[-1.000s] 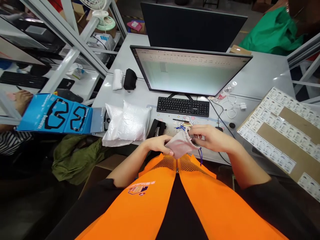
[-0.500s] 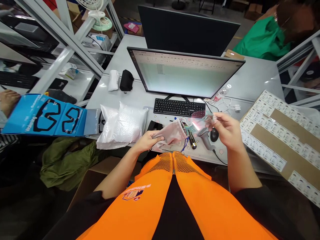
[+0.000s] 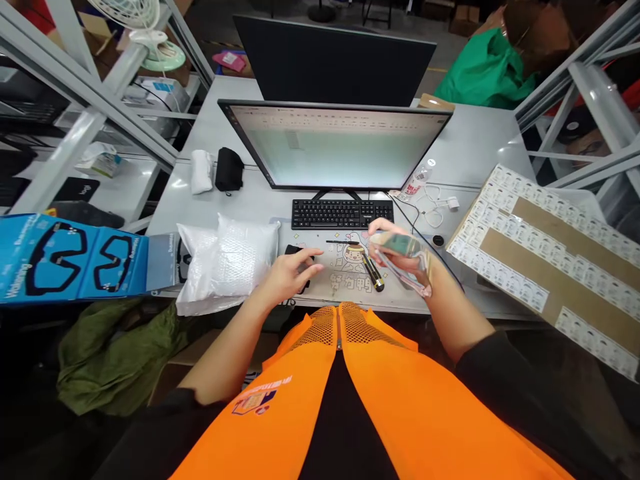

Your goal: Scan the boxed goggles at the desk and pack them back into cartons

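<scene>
My left hand (image 3: 289, 275) holds nothing; its fingers are spread apart above the desk, beside a black object (image 3: 296, 251) that it partly covers. My right hand (image 3: 400, 252) is closed on a pair of glasses (image 3: 406, 245) with shiny lenses and a clear, pinkish frame. The glasses lie across the fingers, tilted, with the frame hanging toward the wrist. On the printed desk mat (image 3: 345, 283) between my hands lies a yellow and black utility knife (image 3: 373, 272). A thin black stick (image 3: 342, 242) rests just beyond it.
A keyboard (image 3: 340, 215) and monitor (image 3: 340, 150) stand ahead. White bubble mailers (image 3: 235, 257) and a blue printed box (image 3: 75, 260) are on the left. A cardboard sheet with labels (image 3: 550, 260) is on the right. A black pouch (image 3: 229, 169) and white roll (image 3: 201, 171) sit at back left.
The grey cloth pouch has left my left hand and is out of sight; those fingers have spread. My right hand has moved left with the glasses and turned them. The camera view has shifted.
</scene>
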{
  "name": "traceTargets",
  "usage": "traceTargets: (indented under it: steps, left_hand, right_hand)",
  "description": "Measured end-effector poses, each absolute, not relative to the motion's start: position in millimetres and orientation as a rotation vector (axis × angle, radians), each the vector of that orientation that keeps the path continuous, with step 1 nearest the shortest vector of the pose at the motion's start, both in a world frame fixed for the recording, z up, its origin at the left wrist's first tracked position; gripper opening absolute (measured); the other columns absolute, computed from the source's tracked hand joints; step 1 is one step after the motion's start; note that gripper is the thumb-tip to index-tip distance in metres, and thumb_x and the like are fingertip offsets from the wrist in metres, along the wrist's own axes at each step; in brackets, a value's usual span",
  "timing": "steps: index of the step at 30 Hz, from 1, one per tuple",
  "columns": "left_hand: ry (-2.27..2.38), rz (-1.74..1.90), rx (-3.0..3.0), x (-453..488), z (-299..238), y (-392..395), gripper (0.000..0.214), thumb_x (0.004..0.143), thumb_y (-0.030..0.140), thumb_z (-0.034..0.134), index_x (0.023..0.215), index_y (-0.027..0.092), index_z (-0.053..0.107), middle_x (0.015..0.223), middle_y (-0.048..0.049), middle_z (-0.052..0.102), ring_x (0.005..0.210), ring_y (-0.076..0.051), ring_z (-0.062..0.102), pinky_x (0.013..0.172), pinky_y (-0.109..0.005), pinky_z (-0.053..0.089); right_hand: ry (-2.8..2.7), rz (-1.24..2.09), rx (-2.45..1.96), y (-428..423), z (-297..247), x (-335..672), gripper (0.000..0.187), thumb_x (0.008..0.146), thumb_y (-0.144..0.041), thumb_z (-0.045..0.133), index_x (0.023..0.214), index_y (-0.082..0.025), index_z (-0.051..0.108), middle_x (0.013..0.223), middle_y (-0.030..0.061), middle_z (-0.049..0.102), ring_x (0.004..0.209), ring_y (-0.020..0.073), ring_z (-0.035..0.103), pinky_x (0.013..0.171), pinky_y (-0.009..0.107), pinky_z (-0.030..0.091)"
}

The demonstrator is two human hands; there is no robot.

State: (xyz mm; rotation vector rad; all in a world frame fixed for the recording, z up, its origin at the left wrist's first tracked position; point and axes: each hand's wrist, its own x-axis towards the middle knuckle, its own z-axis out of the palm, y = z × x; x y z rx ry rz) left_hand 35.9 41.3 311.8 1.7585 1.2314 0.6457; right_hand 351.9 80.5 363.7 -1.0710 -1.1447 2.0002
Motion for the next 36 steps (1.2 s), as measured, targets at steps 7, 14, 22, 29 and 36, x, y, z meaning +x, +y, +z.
traceTargets:
  steps: [7,14,22,29,36]
  left_hand:
    - [0.966,0.756,1.778,70,336,36,0.04,0.095,0.04,0.075,0.132,0.025,0.076,0.099,-0.004,0.081,0.092,-0.019,0.076,0.094,-0.032,0.059]
    - [0.998,0.971,1.785,79,322,20,0.017,0.097,0.03,0.067,0.105,0.021,0.08,0.099,-0.0078,0.083,0.088,-0.02,0.077,0.085,-0.031,0.06]
    - [1.138,1.37,1.647,70,307,18,0.017,0.098,0.036,0.075,0.102,0.02,0.077,0.086,-0.0036,0.081,0.071,-0.015,0.075,0.067,-0.024,0.059]
    - [1.141,1.427,1.554,52,300,19,0.018,0.102,0.037,0.072,0.102,0.019,0.077,0.086,-0.003,0.08,0.069,-0.014,0.075,0.066,-0.024,0.059]
    - [1.083,1.314,1.416,25,291,25,0.019,0.1,0.038,0.076,0.104,0.02,0.076,0.085,-0.0019,0.079,0.068,-0.015,0.074,0.065,-0.026,0.06]
  right_hand:
    - [-1.275,2.34,-0.979,72,361,314,0.049,0.08,-0.046,0.09,0.101,-0.027,0.05,0.085,-0.0018,0.076,0.058,0.0141,0.065,0.049,0.023,0.05]
    - [-1.31,2.344,-1.016,71,357,308,0.046,0.078,-0.042,0.092,0.094,-0.025,0.053,0.079,-0.0013,0.075,0.062,0.0166,0.07,0.051,0.024,0.055]
    - [-1.045,2.092,-0.914,60,337,328,0.047,0.08,-0.058,0.09,0.098,-0.021,0.069,0.078,0.0036,0.075,0.059,0.0188,0.07,0.048,0.027,0.054]
    - [-1.099,1.763,-0.986,29,342,322,0.043,0.077,-0.05,0.098,0.103,-0.022,0.078,0.085,0.0048,0.078,0.071,0.0202,0.074,0.061,0.031,0.061]
    - [-1.195,1.509,-1.069,15,363,289,0.034,0.081,-0.049,0.096,0.098,-0.022,0.084,0.091,0.0068,0.081,0.072,0.0204,0.075,0.065,0.036,0.066]
